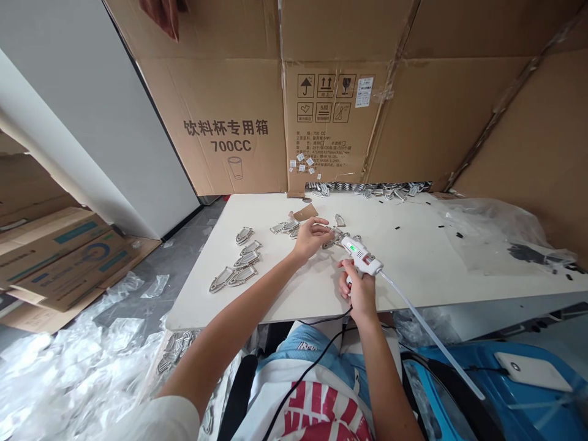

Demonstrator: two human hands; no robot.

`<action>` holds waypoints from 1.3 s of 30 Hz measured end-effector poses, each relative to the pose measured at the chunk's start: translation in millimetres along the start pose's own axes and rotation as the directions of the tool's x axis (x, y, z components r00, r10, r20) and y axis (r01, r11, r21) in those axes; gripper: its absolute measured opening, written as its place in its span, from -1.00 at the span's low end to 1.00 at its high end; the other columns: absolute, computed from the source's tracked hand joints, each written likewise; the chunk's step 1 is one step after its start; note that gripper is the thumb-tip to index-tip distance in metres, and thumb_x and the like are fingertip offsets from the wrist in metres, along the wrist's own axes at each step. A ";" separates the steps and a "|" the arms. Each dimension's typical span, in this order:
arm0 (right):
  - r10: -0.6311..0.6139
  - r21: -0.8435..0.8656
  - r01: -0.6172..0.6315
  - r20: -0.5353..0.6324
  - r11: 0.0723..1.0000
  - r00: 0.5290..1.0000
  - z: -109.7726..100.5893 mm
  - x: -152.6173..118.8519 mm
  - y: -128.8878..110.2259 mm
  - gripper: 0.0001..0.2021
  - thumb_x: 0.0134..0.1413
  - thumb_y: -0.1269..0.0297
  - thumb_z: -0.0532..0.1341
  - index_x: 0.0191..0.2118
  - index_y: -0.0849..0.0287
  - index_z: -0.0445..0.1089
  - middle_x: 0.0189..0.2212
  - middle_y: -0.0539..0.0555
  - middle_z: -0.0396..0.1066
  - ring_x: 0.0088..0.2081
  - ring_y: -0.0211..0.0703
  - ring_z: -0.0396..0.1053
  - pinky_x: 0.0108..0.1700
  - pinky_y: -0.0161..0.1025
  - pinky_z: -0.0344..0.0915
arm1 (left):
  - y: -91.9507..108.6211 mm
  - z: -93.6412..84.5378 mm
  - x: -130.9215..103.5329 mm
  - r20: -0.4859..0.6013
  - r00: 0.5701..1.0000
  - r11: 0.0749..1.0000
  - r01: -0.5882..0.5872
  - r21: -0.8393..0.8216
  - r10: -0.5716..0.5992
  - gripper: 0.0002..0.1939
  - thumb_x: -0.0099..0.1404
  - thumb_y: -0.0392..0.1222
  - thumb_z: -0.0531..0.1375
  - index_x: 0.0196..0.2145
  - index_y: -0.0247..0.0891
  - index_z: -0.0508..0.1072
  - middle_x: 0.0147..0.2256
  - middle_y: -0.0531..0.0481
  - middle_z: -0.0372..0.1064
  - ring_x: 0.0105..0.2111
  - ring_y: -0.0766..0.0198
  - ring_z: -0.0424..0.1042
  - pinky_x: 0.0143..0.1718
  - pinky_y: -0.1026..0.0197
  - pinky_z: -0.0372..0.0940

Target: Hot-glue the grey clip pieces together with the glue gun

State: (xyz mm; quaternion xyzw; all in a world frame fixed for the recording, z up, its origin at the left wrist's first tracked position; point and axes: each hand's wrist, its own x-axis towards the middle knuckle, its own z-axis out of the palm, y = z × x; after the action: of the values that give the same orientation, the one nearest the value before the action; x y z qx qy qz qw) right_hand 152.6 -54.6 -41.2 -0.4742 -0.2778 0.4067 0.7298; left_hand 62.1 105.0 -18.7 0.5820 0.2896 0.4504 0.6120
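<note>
Table, head view: a white table (pixel 413 275) crosses the middle of the frame. On its right part lies a clear plastic bag (pixel 487 229), and some small black pieces (pixel 459 235) are scattered.
Metal pieces: silver metal pieces (pixel 245 258) lie in small groups at centre-left of the table, and others are near the nozzle, in the centre.
Left hand: the left hand (pixel 313 237) is at the centre, its fingers narrow, close to the nozzle; I cannot tell if it grips a metal piece.
Right hand: the right hand (pixel 359 286), right of centre, is closed around the handle of a white glue gun (pixel 365 260), which has a lit green display. A pale stick (pixel 432 334) extends from its rear to the lower right.
Room: a pale wall (pixel 82 110) is at upper left; plastic wrapping (pixel 82 373) covers the floor (pixel 190 229) at lower left. A blue seat (pixel 537 401) is at lower right, with a white device (pixel 533 372) on it.
Cardboard: tall cardboard panels (pixel 206 79) stand behind the table. The left one reads "饮料杯专用箱 700CC", above a cup drawing.
Symbols: at upper centre, six framed signs include an umbrella, arrows and "5层"; below them "700 CC" is readable.
Labels: a white label (pixel 364 92) beside the signs has print too small to read.
</note>
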 end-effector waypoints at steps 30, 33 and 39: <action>0.040 -0.030 -0.041 -0.040 0.999 0.998 -2.3 3.8 6.7 -0.65 0.06 0.01 0.42 -0.41 0.09 0.31 -0.75 -0.21 0.10 -0.76 -0.40 -0.03 -0.72 -0.41 -0.09 | -1.4 2.3 -1.6 0.057 0.998 1.000 0.008 -0.024 -0.006 -0.48 0.01 -0.14 0.59 -0.16 -0.21 0.44 -0.32 -0.02 0.62 -0.31 0.20 0.61 -0.21 0.16 0.42; 0.041 -0.027 -0.043 -0.049 0.999 0.998 -2.7 4.2 7.6 -0.66 0.06 0.02 0.42 -0.42 0.09 0.31 -0.75 -0.20 0.10 -0.76 -0.40 -0.03 -0.72 -0.42 -0.11 | -0.9 2.4 -2.1 0.056 0.998 1.000 0.010 -0.025 -0.009 -0.49 0.02 -0.16 0.58 -0.16 -0.21 0.44 -0.32 -0.02 0.62 -0.31 0.21 0.61 -0.22 0.17 0.41; 0.045 -0.032 -0.046 -0.042 0.998 0.998 -3.6 5.3 8.9 -0.64 0.07 0.00 0.42 -0.42 0.09 0.30 -0.75 -0.21 0.08 -0.76 -0.40 -0.02 -0.72 -0.42 -0.09 | -0.7 2.5 -2.3 0.057 0.998 1.000 0.008 -0.024 -0.007 -0.50 0.03 -0.17 0.58 -0.16 -0.21 0.45 -0.32 -0.02 0.62 -0.31 0.21 0.61 -0.21 0.16 0.41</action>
State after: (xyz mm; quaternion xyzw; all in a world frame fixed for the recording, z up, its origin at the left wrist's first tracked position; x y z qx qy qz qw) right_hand 155.2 -49.8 -50.6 -0.5008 -0.2585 0.4085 0.7180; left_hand 63.4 101.8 -19.3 0.5862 0.2687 0.4347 0.6287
